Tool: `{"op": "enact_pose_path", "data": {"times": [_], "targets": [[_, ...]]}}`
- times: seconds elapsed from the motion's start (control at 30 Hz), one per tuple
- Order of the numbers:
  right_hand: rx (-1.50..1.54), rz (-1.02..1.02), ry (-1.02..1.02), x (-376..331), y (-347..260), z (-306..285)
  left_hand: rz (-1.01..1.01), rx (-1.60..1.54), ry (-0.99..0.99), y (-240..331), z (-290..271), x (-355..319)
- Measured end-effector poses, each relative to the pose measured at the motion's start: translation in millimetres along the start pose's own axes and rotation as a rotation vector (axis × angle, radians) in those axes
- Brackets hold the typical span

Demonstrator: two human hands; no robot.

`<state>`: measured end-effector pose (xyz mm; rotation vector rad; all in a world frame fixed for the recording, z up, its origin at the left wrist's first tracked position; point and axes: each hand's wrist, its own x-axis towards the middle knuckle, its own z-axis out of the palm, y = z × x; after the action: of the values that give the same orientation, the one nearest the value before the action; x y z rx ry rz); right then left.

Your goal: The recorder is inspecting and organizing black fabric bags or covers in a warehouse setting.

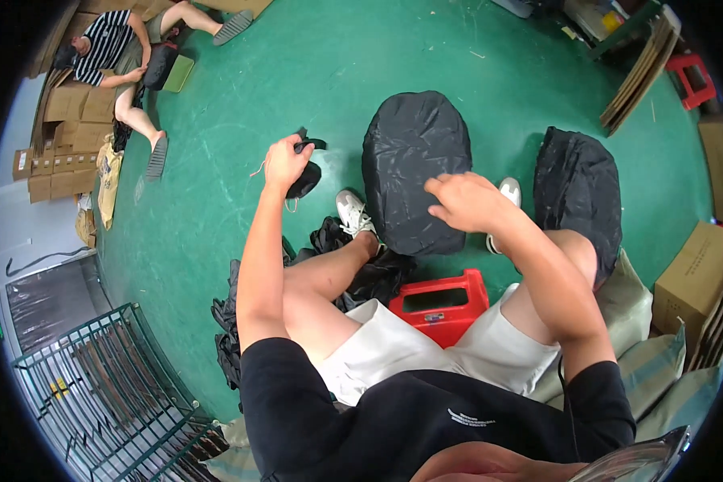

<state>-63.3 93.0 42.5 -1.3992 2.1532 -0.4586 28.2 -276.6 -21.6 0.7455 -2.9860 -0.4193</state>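
My left hand (285, 163) is raised above the green floor and is closed around a small black cloth piece (305, 178) with a thin pale string hanging from it. My right hand (462, 201) hovers with fingers spread over a large black crinkled stuffed bag (414, 165) standing on the floor between my feet. It holds nothing that I can see. I sit on a red plastic stool (442, 301), knees apart, in white shorts and white shoes.
A second black bag (578, 189) lies right of my right knee. Black cloth pieces (329, 241) are heaped under my left leg. A green wire cart (112, 386) stands lower left. Cardboard boxes (691, 277) and grey sacks (659, 361) sit right. Another person (116, 56) sits far left among cartons.
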Motion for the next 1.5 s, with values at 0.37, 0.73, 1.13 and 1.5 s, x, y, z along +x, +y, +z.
{"op": "enact_pose_path", "data": {"times": [0.37,0.73,1.13,1.5], "targets": [[-0.005,-0.091,0.788,4,-27,-31,0.443,-0.543,0.027,177,-68,-89],[0.631,0.188,0.828,27,-17,-61,0.232,-0.439,0.454,187,-75,-50],[0.309,-0.233,0.949,32,-19,-60,-0.327,-1.712,-0.185,247,-44,-46],[0.394,-0.375,0.863,41,-29,-58,-0.382,-2.251,-0.619,238,-35,-35]]}}
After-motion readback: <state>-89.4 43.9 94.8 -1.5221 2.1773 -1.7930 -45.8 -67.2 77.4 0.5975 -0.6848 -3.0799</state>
